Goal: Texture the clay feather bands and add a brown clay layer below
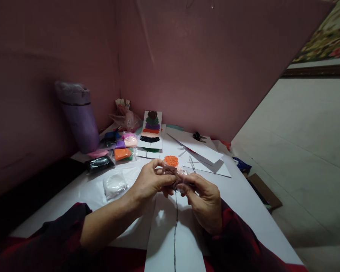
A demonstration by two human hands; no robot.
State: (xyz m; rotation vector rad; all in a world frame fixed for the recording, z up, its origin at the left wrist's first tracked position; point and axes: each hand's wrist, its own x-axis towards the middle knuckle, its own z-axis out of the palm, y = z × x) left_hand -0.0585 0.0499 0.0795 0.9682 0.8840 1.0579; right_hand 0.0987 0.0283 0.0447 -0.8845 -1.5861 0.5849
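Observation:
Between my two hands is a small clear plastic packet of brown modelling clay, held above the table. My left hand pinches its left side with thumb and fingers. At its right end, my right hand grips the crinkled plastic. Under my hands lies a white paper strip with a dark line running down it. Just beyond the packet sits an orange textured clay flower, partly hidden by my fingers.
At left stand several coloured clay packets, a black packet, a white packet and a purple tumbler. A card with coloured clay bands leans at the back. White papers and a metal tool lie right.

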